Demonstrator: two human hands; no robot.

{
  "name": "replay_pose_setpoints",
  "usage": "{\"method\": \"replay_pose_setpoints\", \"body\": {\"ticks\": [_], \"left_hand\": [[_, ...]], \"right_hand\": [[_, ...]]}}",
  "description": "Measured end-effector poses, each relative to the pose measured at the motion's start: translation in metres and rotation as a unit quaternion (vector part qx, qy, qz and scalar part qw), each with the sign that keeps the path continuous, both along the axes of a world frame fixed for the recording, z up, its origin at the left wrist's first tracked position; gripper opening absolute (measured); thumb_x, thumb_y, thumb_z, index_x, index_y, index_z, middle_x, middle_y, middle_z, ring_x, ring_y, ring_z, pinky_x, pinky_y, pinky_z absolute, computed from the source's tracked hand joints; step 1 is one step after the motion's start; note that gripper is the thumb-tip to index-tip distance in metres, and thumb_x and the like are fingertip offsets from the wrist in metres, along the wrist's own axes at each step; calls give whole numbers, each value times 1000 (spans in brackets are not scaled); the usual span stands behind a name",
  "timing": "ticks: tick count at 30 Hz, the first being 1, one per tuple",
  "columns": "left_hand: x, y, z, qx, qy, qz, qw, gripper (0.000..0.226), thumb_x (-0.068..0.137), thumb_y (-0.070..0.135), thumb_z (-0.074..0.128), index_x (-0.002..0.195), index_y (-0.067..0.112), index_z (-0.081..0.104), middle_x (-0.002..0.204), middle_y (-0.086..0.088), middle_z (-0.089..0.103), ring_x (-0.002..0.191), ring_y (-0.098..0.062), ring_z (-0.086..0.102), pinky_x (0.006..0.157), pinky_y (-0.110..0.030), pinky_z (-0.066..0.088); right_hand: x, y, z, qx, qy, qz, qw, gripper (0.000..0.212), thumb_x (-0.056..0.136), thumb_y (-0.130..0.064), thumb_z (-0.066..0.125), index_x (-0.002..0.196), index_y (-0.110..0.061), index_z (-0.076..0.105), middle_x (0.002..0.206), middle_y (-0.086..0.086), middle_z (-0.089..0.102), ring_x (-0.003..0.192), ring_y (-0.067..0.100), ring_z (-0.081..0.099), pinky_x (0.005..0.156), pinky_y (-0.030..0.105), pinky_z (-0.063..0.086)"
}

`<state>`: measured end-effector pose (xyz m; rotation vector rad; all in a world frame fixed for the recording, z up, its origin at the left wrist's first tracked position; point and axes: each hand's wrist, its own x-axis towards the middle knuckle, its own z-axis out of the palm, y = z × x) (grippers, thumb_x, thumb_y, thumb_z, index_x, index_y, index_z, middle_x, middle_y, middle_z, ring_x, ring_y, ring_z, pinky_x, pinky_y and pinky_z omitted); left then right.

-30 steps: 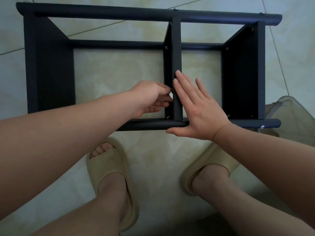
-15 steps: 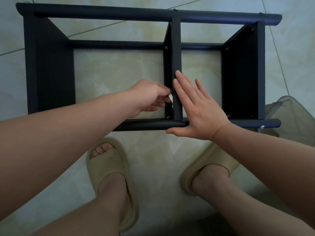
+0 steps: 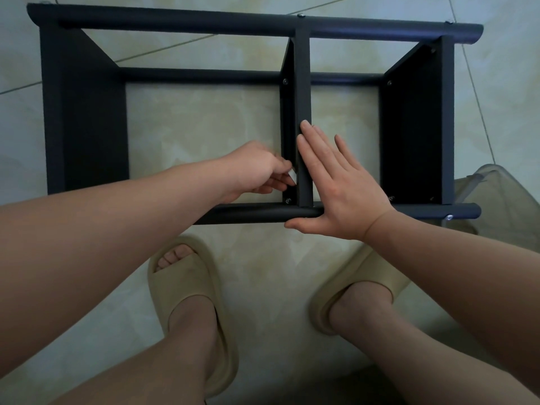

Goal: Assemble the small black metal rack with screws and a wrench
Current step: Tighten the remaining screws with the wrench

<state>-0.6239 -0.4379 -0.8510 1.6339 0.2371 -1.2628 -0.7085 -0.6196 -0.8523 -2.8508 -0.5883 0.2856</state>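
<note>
Head camera looks down on the tiled floor point(image 3: 204, 124), where the black rack point(image 3: 163, 24) sits just ahead of 2 feet in beige slippers point(image 3: 187, 287), close enough to reach without leaning. Its long rails and 3 cross panels are already joined, so the assembly looks well along. A clear container point(image 3: 496, 194) sits at the rack's right end.

The right hand point(image 3: 336, 194) lies flat, its grip apart. The straight fingers press the side of the middle panel point(image 3: 302, 83) and the thumb runs along the front rail point(image 3: 257, 213), probably to brace the joint against turning force. The left hand point(image 3: 257, 171) reaches inside the frame on the panel's other side, its grip pinched on a pale sliver point(image 3: 292, 177). That may be the wrench, but too little shows to tell. It hovers just above a screw point(image 3: 288, 200) at the panel's lower corner, likely the one being tightened.
</note>
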Motion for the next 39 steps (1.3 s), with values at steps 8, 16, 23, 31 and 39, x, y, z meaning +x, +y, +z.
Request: {"method": "replay_pose_setpoints", "body": {"ticks": [8, 16, 23, 31, 39], "left_hand": [[-4, 4, -2, -9, 5, 10, 1000, 13, 102, 17, 55, 92, 13, 63, 76, 3, 74, 76, -12, 69, 68, -25, 49], [-3, 8, 0, 2, -40, -37, 999, 17, 103, 17, 52, 89, 16, 64, 73, 9, 74, 81, -10, 67, 71, -26, 46], [-7, 14, 2, -3, -46, -53, 998, 20, 103, 16, 52, 87, 15, 63, 79, 7, 74, 82, -9, 66, 73, -24, 48], [-7, 21, 5, 0, -72, -108, 992, 21, 103, 13, 52, 85, 16, 62, 83, 6, 73, 84, -9, 66, 79, -26, 49], [-12, 26, 4, 2, -114, -157, 981, 18, 102, 12, 55, 88, 15, 65, 86, 4, 73, 77, -1, 64, 84, -27, 48]], "right_hand": [[0, 0, 0, -7, 3, 1, 1000, 122, 80, -82, 52, 159, 3, 15, 169, 17, 6, 157, 30, 7, 126, 54, 15], [0, 0, 1, -9, 10, 2, 1000, 122, 81, -82, 52, 160, 2, 14, 169, 17, 5, 158, 30, 5, 126, 54, 14], [0, 0, 0, -6, 6, 0, 1000, 123, 80, -82, 53, 160, 3, 14, 169, 17, 6, 157, 30, 7, 126, 54, 15], [0, 0, 1, -5, 9, 1, 1000, 122, 80, -83, 51, 160, 2, 14, 169, 17, 5, 157, 30, 6, 126, 54, 14], [0, 1, 2, -6, 12, 1, 1000, 122, 80, -82, 51, 159, 3, 14, 169, 17, 5, 157, 31, 6, 126, 54, 13]]}}
